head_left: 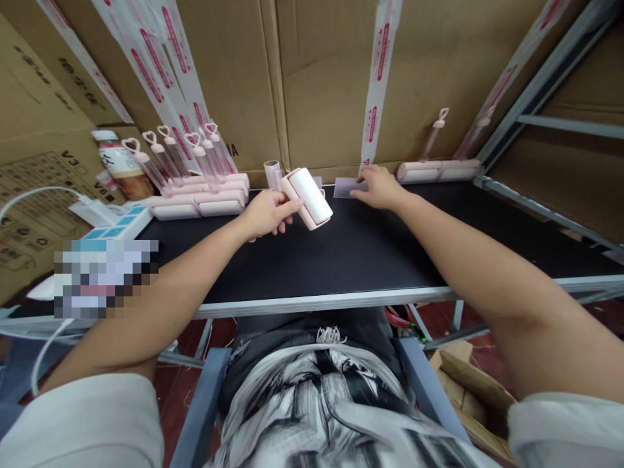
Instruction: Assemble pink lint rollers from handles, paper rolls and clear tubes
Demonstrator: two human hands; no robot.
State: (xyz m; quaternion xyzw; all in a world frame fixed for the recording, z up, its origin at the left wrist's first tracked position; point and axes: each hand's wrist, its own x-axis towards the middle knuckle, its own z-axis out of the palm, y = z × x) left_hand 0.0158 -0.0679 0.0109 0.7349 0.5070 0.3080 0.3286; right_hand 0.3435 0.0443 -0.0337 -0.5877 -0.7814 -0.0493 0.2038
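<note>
My left hand point(270, 213) is closed around the near end of a pink and white lint roller point(312, 198), tilted above the black table. Its handle is hidden or not visible. At the back of the table my right hand point(379, 186) rests with fingers spread on a thin translucent pinkish sheet point(345, 188). A short clear and white tube point(272, 174) stands upright behind my left hand. On the left lie several pink lint rollers point(199, 201), their clear handles ending in heart-shaped loops. More pink lint rollers point(419, 171) lie at the back right.
A drink bottle point(121, 166) and a white power strip point(127, 220) with a plugged-in charger point(95, 211) stand at the left. Cardboard point(322, 84) walls in the back. A metal frame point(531, 45) rises on the right. An open carton point(468, 390) is on the floor.
</note>
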